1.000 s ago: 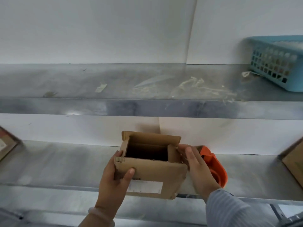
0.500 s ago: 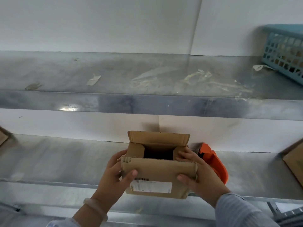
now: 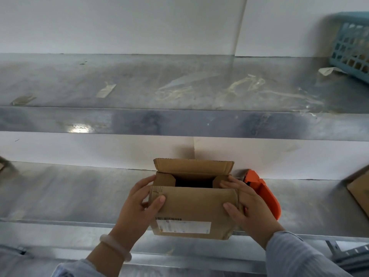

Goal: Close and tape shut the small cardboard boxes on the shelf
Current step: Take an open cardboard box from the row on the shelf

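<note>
A small brown cardboard box (image 3: 192, 204) with a white label on its front stands at the front edge of the lower metal shelf (image 3: 69, 194). Its top is part open: the back flap stands up, both side flaps are folded in, and the front flap leans over the opening. My left hand (image 3: 139, 204) grips the box's left side, thumb on the front flap. My right hand (image 3: 247, 206) grips the right side, thumb on the front flap, fingers on the right side flap. An orange tape dispenser (image 3: 263, 192) lies on the shelf just behind my right hand.
The upper metal shelf (image 3: 179, 122) carries scraps of old tape and a blue plastic basket (image 3: 351, 47) at the far right. Another cardboard box (image 3: 359, 188) sits at the right edge of the lower shelf. A white wall backs both shelves.
My right hand has moved from the right side flap round to the front of the box. Both side flaps are folded in and the front flap has come over the opening.
</note>
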Demonstrator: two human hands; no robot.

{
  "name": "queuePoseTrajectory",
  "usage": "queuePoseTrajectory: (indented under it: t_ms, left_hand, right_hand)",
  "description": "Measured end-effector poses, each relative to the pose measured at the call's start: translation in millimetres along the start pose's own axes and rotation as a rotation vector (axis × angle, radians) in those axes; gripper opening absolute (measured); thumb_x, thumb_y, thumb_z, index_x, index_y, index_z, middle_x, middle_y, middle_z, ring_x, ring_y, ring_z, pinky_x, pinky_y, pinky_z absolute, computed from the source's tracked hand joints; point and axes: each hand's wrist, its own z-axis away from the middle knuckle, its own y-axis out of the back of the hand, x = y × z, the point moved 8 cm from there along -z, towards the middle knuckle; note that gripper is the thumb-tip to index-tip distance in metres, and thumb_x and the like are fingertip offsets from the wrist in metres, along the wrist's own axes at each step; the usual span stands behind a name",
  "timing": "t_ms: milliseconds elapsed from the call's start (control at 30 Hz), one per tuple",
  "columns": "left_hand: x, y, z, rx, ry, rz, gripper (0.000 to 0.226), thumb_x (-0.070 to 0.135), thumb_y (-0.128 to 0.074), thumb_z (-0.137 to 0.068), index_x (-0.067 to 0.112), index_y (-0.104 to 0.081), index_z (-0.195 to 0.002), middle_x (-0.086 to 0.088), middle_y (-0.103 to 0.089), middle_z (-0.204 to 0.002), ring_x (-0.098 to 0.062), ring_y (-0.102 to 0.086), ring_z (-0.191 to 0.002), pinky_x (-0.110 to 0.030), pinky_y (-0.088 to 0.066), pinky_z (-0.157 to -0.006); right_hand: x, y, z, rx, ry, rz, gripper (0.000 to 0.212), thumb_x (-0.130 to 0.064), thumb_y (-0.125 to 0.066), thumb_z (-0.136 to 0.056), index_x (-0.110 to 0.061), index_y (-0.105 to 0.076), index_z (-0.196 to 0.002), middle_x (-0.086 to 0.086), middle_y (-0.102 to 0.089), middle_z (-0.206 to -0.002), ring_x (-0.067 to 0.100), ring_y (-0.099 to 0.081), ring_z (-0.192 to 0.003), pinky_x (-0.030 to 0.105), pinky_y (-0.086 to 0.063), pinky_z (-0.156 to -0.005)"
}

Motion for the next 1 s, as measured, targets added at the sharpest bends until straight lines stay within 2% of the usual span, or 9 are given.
queuePoseTrajectory:
  t_ms: [133, 200, 267, 333, 433, 567, 667, 800, 1000]
  left_hand:
    - [-4.1, -1.7, -7.6, -0.075, 0.06, 0.038, 0.085, 0.016, -0.073, -0.082, 0.038, -0.023, -0.147, 0.025, -0.044, -0.135, 0.0, -0.053, -0.116, -0.018, -0.057, -0.071]
    - [-6.5, -3.5, -15.0, -0.185, 0.07, -0.011, 0.111, 0.014, -0.075, -0.081, 0.042, 0.007, -0.151, 0.035, -0.028, -0.139, 0.009, -0.05, -0.111, -0.018, -0.057, -0.073]
    - [-5.3, -4.1, -25.2, -0.258, 0.044, -0.107, 0.119, 0.014, -0.078, -0.079, 0.041, 0.014, -0.15, 0.038, -0.02, -0.14, 0.006, -0.05, -0.109, -0.018, -0.056, -0.073]
    - [0.0, -1.6, -31.7, -0.267, 0.002, -0.164, 0.107, 0.02, -0.079, -0.078, 0.044, -0.005, -0.151, 0.033, -0.028, -0.14, -0.003, -0.052, -0.11, -0.019, -0.056, -0.075]
    - [4.2, 3.6, -31.8, -0.235, -0.075, -0.219, 0.057, 0.049, -0.075, -0.07, 0.054, -0.052, -0.122, 0.035, -0.041, -0.131, 0.0, -0.051, -0.115, -0.026, -0.058, -0.083]
    - [-2.5, 9.5, -25.9, -0.114, -0.061, -0.197, 0.045, 0.057, -0.072, -0.065, 0.043, -0.07, -0.108, 0.037, -0.048, -0.131, 0.009, -0.049, -0.121, -0.034, -0.055, -0.092]
    - [1.4, 9.4, -22.9, -0.058, -0.059, -0.319, 0.037, 0.048, -0.077, -0.073, 0.049, -0.067, -0.108, 0.036, -0.049, -0.134, 0.007, -0.051, -0.121, -0.034, -0.051, -0.099]
    - [8.3, 9.0, -18.4, -0.058, -0.069, -0.435, 0.035, 0.047, -0.076, -0.076, 0.056, -0.062, -0.107, 0.038, -0.044, -0.134, 0.005, -0.053, -0.116, -0.026, -0.05, -0.097]
    - [9.5, 3.9, -18.6, -0.042, -0.124, -0.454, 0.032, 0.036, -0.071, -0.085, 0.04, -0.068, -0.116, 0.037, -0.048, -0.129, 0.015, -0.05, -0.112, -0.017, -0.043, -0.101]
  right_hand:
    - [6.4, 4.5, -2.9, 0.062, -0.079, -0.109, 0.104, -0.033, -0.081, -0.076, -0.061, -0.007, -0.142, -0.046, -0.032, -0.132, -0.006, -0.043, -0.127, 0.036, -0.043, -0.11]
    - [1.6, 8.1, -6.5, 0.045, -0.058, -0.075, 0.125, -0.034, -0.084, -0.072, -0.058, 0.015, -0.144, -0.041, -0.023, -0.143, 0.004, -0.035, -0.138, 0.038, -0.037, -0.114]
    - [-5.6, 10.4, -12.0, -0.001, -0.031, 0.007, 0.13, -0.037, -0.083, -0.073, -0.057, 0.027, -0.139, -0.025, -0.016, -0.154, 0.007, -0.024, -0.144, 0.039, -0.03, -0.118]
    - [-10.2, 13.0, -14.7, -0.029, -0.006, 0.06, 0.121, -0.038, -0.08, -0.076, -0.059, 0.023, -0.137, -0.027, -0.015, -0.152, 0.002, -0.023, -0.14, 0.034, -0.028, -0.119]
    - [-6.8, 17.4, -12.6, -0.017, 0.003, 0.098, 0.087, -0.042, -0.074, -0.081, -0.063, -0.011, -0.138, -0.032, -0.037, -0.136, -0.002, -0.039, -0.126, 0.031, -0.038, -0.113]
    - [-9.6, 12.2, -10.1, -0.046, 0.02, 0.241, 0.043, -0.048, -0.056, -0.092, -0.052, -0.045, -0.134, -0.032, -0.035, -0.141, -0.01, -0.032, -0.125, 0.022, -0.03, -0.115]
    - [-14.9, 7.5, -7.8, -0.046, 0.035, 0.334, 0.045, -0.05, -0.042, -0.097, -0.045, -0.044, -0.141, -0.029, -0.032, -0.147, -0.011, -0.027, -0.131, 0.013, -0.018, -0.112]
    - [-16.3, 0.7, -1.3, -0.051, 0.022, 0.397, 0.057, -0.058, -0.026, -0.091, -0.042, -0.04, -0.145, -0.026, -0.03, -0.152, -0.003, -0.022, -0.142, 0.023, -0.015, -0.12]
    - [-16.4, -11.6, 1.6, -0.095, 0.06, 0.468, 0.074, -0.08, 0.0, -0.081, -0.054, -0.02, -0.147, -0.022, -0.011, -0.157, -0.008, 0.005, -0.137, 0.017, 0.006, -0.111]
